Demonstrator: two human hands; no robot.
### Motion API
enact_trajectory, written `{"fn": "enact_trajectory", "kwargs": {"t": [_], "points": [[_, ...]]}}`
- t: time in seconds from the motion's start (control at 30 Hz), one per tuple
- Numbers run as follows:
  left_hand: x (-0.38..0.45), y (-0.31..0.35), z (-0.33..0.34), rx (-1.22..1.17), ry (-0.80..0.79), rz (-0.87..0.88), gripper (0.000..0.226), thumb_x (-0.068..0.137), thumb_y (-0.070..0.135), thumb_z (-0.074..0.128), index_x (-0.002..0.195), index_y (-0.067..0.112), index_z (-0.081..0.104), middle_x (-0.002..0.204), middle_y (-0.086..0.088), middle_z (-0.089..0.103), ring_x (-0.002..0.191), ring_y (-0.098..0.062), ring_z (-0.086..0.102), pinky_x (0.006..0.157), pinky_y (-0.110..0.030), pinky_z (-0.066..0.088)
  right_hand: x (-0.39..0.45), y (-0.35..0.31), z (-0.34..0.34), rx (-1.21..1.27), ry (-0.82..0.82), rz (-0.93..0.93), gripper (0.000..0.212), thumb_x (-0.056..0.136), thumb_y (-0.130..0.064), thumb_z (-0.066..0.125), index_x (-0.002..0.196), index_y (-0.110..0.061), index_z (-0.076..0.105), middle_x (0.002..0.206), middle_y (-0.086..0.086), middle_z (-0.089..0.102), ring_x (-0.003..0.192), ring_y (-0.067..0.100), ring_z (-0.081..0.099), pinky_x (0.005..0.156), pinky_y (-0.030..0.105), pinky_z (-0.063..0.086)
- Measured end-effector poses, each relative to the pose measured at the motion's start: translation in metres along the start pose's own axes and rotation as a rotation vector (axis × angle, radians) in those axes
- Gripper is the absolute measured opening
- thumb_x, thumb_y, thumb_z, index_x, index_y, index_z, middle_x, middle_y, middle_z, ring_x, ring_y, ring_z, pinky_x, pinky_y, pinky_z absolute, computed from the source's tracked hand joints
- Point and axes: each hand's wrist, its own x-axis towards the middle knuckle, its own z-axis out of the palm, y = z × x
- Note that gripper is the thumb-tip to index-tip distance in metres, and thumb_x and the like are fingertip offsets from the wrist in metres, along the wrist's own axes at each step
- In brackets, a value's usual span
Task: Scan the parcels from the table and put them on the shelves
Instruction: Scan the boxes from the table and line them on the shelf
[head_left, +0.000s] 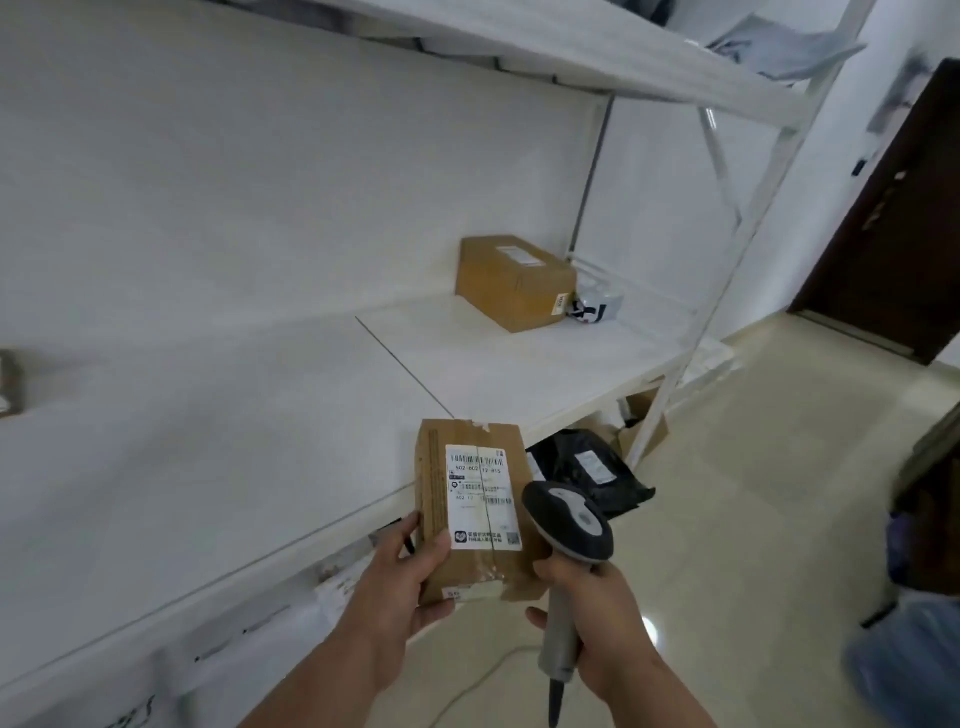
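Observation:
My left hand grips a small brown cardboard parcel by its lower left edge, its white barcode label facing up. The parcel hangs just in front of the white shelf board. My right hand holds a grey handheld scanner by its handle, the scanner head just right of the parcel's label and tilted toward it. A cable trails down from the scanner handle.
A larger cardboard box and a small grey bag sit at the far right of the shelf. A black poly bag and boxes lie on the level below. The upper shelf carries grey bags. A dark door stands at right.

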Motion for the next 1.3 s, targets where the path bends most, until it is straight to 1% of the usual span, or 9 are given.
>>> {"fn": "enact_trajectory", "kwargs": {"t": [0.27,0.4,0.57,0.63,0.77,0.87,1.0,1.13,1.3], "points": [[0.118,0.047,0.111,0.130,-0.090,-0.001,0.050,0.092,0.030,0.069,0.138,0.032,0.050,0.114,0.001,0.072,0.098,-0.020,0.071,0.074,-0.037,0.059,0.107,-0.091,-0.041,0.096,0.041,-0.088,0.035,0.084,0.002,0.064,0.113,-0.016,0.060,0.111,0.013,0.067,0.103,0.035,0.062,0.094,0.059,0.053],[0.172,0.061,0.151,0.233,-0.078,0.027,0.050,0.091,0.038,0.069,0.137,0.033,0.048,0.110,0.006,0.072,0.094,-0.014,0.072,0.077,-0.035,0.056,0.179,-0.115,-0.053,0.134,0.026,-0.085,0.036,0.084,0.003,0.063,0.116,-0.013,0.063,0.108,0.017,0.070,0.098,0.038,0.065,0.083,0.049,0.056],[0.244,0.069,0.210,0.325,0.015,0.087,0.051,0.094,0.037,0.065,0.139,0.032,0.043,0.110,0.011,0.067,0.089,-0.010,0.070,0.076,-0.033,0.057,0.280,-0.141,-0.069,0.158,0.016,-0.027,0.026,0.085,0.006,0.064,0.099,-0.015,0.064,0.095,0.016,0.068,0.092,0.037,0.064,0.083,0.050,0.055],[0.276,0.074,0.241,0.349,0.064,0.099,0.050,0.094,0.032,0.066,0.139,0.031,0.042,0.108,0.013,0.064,0.086,-0.004,0.068,0.066,-0.022,0.053,0.323,-0.159,-0.080,0.162,0.004,0.027,0.022,0.083,0.013,0.063,0.094,-0.007,0.063,0.086,0.016,0.064,0.083,0.036,0.060,0.086,0.051,0.053],[0.332,0.087,0.301,0.409,0.118,0.086,0.061,0.092,0.028,0.070,0.146,0.028,0.041,0.121,0.005,0.060,0.092,-0.002,0.061,0.061,-0.017,0.048,0.393,-0.193,-0.103,0.244,0.044,0.151,0.044,0.087,0.017,0.059,0.126,-0.003,0.055,0.103,0.012,0.053,0.111,0.045,0.053,0.104,0.061,0.043],[0.366,0.088,0.335,0.391,0.121,0.049,0.057,0.093,0.033,0.068,0.144,0.029,0.043,0.123,0.005,0.063,0.097,-0.009,0.065,0.069,-0.024,0.055,0.434,-0.221,-0.125,0.253,0.071,0.066,0.038,0.087,0.010,0.063,0.118,-0.011,0.058,0.110,0.011,0.058,0.092,0.033,0.058,0.095,0.058,0.051],[0.399,0.084,0.375,0.367,0.098,-0.012,0.043,0.093,0.034,0.066,0.134,0.025,0.056,0.115,0.004,0.070,0.096,-0.014,0.072,0.077,-0.030,0.060,0.476,-0.250,-0.151,0.211,0.037,-0.062,0.038,0.087,0.003,0.068,0.121,-0.013,0.061,0.109,0.007,0.067,0.094,0.029,0.063,0.075,0.041,0.057],[0.424,0.084,0.412,0.415,0.038,-0.010,0.032,0.094,0.027,0.063,0.125,0.029,0.063,0.121,0.001,0.065,0.100,-0.014,0.069,0.076,-0.022,0.058,0.504,-0.267,-0.173,0.210,0.040,-0.096,0.037,0.086,0.002,0.068,0.121,-0.012,0.065,0.108,0.014,0.070,0.100,0.036,0.067,0.090,0.053,0.057],[0.446,0.080,0.456,0.504,-0.025,-0.044,0.033,0.099,0.022,0.054,0.131,0.030,0.053,0.118,0.005,0.057,0.104,-0.012,0.057,0.079,-0.023,0.054,0.536,-0.293,-0.197,0.243,0.104,-0.154,0.024,0.086,-0.007,0.071,0.109,-0.012,0.072,0.101,0.011,0.074,0.100,0.037,0.069,0.090,0.050,0.056]]}}
